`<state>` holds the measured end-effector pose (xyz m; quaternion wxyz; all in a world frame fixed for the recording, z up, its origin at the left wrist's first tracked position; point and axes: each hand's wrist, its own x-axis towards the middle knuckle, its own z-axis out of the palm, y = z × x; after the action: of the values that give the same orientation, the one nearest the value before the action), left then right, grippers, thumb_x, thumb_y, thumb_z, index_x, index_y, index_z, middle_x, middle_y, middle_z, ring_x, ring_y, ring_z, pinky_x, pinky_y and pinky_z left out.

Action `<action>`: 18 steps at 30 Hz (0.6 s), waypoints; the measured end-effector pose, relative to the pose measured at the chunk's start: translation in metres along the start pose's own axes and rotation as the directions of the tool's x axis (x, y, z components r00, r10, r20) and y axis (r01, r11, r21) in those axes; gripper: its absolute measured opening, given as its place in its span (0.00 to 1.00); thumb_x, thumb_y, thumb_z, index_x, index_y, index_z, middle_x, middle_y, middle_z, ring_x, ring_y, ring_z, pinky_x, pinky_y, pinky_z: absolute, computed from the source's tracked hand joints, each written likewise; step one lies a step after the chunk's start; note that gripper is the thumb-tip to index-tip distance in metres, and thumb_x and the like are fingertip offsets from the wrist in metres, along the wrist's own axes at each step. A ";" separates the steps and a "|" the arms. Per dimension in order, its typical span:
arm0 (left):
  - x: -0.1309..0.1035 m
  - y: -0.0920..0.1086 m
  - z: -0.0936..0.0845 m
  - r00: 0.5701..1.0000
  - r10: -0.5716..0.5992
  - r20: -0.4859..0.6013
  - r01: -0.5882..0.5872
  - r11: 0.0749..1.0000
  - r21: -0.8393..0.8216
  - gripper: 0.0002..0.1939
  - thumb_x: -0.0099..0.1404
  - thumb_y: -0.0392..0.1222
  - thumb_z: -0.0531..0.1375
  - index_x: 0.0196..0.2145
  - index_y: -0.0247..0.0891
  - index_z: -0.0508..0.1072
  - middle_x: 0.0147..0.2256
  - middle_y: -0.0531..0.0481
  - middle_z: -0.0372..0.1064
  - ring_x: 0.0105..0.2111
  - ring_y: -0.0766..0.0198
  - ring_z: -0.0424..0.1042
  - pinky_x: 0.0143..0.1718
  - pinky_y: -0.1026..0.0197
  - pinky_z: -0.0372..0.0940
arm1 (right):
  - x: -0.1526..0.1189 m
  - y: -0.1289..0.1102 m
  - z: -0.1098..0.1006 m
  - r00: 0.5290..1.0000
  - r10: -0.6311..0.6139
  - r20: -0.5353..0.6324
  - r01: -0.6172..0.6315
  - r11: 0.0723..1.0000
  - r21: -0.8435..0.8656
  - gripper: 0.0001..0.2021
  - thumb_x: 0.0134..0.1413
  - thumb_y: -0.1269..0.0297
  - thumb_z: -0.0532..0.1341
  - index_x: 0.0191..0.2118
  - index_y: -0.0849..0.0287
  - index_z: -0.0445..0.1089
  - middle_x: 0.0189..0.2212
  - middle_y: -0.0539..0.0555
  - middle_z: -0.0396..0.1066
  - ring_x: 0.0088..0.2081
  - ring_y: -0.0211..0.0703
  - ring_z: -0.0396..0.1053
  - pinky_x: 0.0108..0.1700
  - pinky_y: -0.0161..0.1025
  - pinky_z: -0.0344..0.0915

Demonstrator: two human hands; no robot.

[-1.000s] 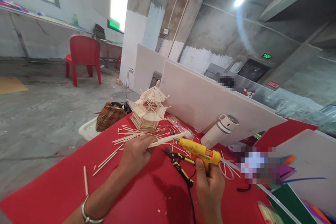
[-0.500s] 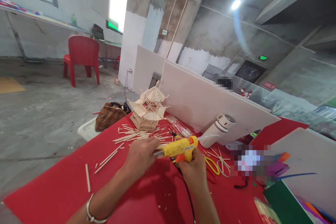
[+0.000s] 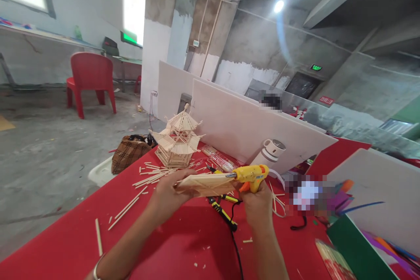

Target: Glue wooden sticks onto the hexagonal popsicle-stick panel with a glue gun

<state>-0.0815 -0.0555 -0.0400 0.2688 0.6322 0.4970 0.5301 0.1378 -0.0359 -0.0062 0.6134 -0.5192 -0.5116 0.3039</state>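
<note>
My right hand (image 3: 257, 203) is closed round the handle of a yellow hot glue gun (image 3: 251, 173), with its orange trigger showing. The gun's metal nozzle points left and meets the right end of a flat panel of pale wooden sticks (image 3: 206, 183); whether it touches cannot be made out. My left hand (image 3: 170, 192) grips the panel's left end, holding it above the red table. Beyond the hands stands a pagoda model (image 3: 179, 140) built from the same sticks. Loose sticks (image 3: 154, 177) lie in front of it. Black-and-yellow pliers (image 3: 223, 212) rest below the panel.
A white bottle (image 3: 269, 153) stands by a white partition board (image 3: 246, 122). Packs of sticks (image 3: 218, 157) lie on the red table (image 3: 183, 245). At right is a green box (image 3: 357, 249). A black cable (image 3: 236, 249) runs toward me. A plaid bag (image 3: 129, 153) sits left of the table.
The glue gun has moved right and its nozzle is now at the panel's right end. The panel shows more fully in my left hand. The view has shifted slightly.
</note>
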 end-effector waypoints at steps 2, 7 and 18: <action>0.001 0.000 0.003 0.996 -0.056 0.064 0.060 0.996 -0.062 0.11 0.56 0.46 0.64 0.32 0.35 0.80 0.29 0.49 0.77 0.29 0.60 0.74 0.30 0.64 0.67 | 0.001 0.000 0.003 1.000 0.007 0.009 -0.007 1.000 -0.001 0.19 0.34 0.55 0.72 0.31 0.59 0.68 0.23 0.50 0.73 0.25 0.43 0.69 0.25 0.37 0.66; 0.001 -0.008 0.004 0.995 -0.072 -0.064 0.070 0.997 -0.027 0.14 0.57 0.48 0.62 0.22 0.34 0.75 0.21 0.51 0.70 0.23 0.64 0.66 0.25 0.66 0.59 | -0.001 0.007 -0.007 0.999 -0.018 -0.027 0.016 0.997 -0.076 0.18 0.39 0.59 0.69 0.37 0.61 0.70 0.30 0.53 0.76 0.29 0.45 0.71 0.31 0.39 0.68; 0.001 -0.006 0.003 0.975 -0.040 -0.216 0.056 0.996 0.065 0.15 0.56 0.50 0.62 0.24 0.35 0.79 0.20 0.52 0.70 0.23 0.64 0.66 0.24 0.67 0.59 | -0.021 0.037 -0.028 1.000 0.000 0.027 -0.001 1.000 0.030 0.21 0.56 0.43 0.61 0.37 0.60 0.69 0.22 0.48 0.67 0.23 0.39 0.64 0.25 0.36 0.62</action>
<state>-0.0810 -0.0517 -0.0456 0.2036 0.5681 0.5569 0.5706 0.1643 -0.0538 -0.0458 0.6142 -0.5059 -0.5151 0.3186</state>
